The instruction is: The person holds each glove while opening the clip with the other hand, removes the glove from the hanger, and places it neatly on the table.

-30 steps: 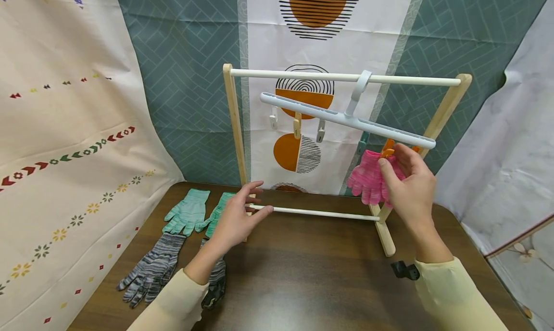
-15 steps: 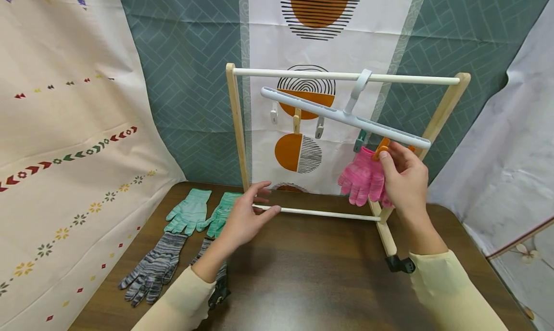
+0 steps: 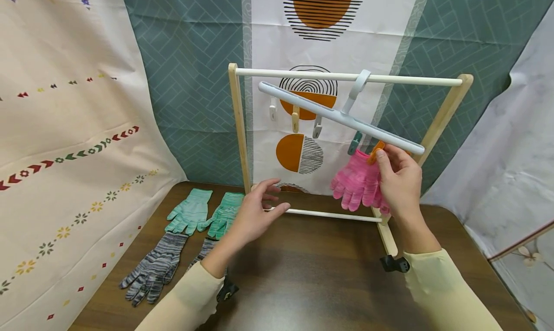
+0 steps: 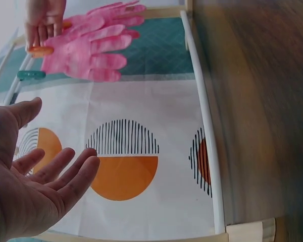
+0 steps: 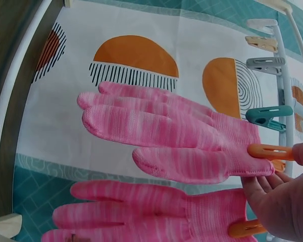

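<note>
My right hand [image 3: 402, 182] pinches an orange clothespin [image 5: 270, 151] at the cuff of a pink knit glove [image 5: 166, 121]. The glove hangs, fingers down, below the right part of a pale blue clip hanger [image 3: 329, 112], which tilts down to the right. Behind it, a second pink glove [image 5: 136, 212] hangs from another orange clothespin [image 5: 246, 228]. A teal clothespin [image 5: 267, 116] sits right beside the first glove's cuff. My left hand [image 3: 257, 210], palm up with relaxed fingers in its wrist view, hovers near the rack's lower rod [image 3: 333, 214] and holds nothing.
The hanger hooks over the top rod [image 3: 303, 74] of a wooden rack. White [image 3: 272, 112], beige [image 3: 295, 119] and grey [image 3: 318, 127] clothespins dangle from its left half. Mint gloves [image 3: 190, 210] and grey striped gloves [image 3: 156, 263] lie at the table's left. Fabric drapes behind.
My right hand has moved left with the clothespin and pink glove. The hanger's right end has dropped and its left end risen. My left hand has drifted slightly right.
</note>
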The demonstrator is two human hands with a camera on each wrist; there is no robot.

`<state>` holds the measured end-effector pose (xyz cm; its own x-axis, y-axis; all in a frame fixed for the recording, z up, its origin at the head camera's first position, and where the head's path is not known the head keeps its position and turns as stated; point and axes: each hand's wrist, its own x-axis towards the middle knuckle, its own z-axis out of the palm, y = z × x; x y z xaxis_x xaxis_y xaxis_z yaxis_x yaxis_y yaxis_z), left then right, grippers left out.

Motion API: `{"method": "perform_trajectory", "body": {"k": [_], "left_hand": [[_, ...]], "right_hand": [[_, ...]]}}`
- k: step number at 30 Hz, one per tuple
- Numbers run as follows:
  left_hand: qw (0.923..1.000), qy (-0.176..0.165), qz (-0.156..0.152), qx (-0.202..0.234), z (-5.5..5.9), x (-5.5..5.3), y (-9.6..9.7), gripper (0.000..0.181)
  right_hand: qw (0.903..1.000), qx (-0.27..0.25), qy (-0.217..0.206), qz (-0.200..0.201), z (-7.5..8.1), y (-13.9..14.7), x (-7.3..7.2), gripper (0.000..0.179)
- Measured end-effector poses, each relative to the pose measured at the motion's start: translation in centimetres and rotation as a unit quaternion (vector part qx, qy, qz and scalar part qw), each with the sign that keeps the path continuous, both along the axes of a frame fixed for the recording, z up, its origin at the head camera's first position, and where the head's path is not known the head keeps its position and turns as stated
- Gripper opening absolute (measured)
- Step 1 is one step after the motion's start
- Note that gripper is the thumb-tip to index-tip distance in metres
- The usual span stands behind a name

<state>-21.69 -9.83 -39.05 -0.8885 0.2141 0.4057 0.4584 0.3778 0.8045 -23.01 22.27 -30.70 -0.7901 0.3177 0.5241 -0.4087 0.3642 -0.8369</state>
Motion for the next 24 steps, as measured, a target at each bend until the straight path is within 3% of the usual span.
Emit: {"method": "perform_trajectory", "body": {"k": [8, 14, 24], "left_hand": [[0.9993, -0.007, -0.026, 0.028, 0.4, -0.7, 1.6, 0.062], [0.9991, -0.010, -0.027, 0.032, 1.0, -1.3, 2.9, 0.060], [0.9953, -0.006, -0.075, 0.061, 2.4, -2.9, 5.5, 0.059]], "right_hand": [[0.9994, 0.015, 0.024, 0.021, 0.2, -0.9, 0.0, 0.039], [0.9990, 0.013, 0.020, 0.036, 0.2, -1.5, 0.0, 0.038], [0.9990, 0.022, 0.024, 0.030, 0.3, -2.1, 0.1, 0.039]]}}
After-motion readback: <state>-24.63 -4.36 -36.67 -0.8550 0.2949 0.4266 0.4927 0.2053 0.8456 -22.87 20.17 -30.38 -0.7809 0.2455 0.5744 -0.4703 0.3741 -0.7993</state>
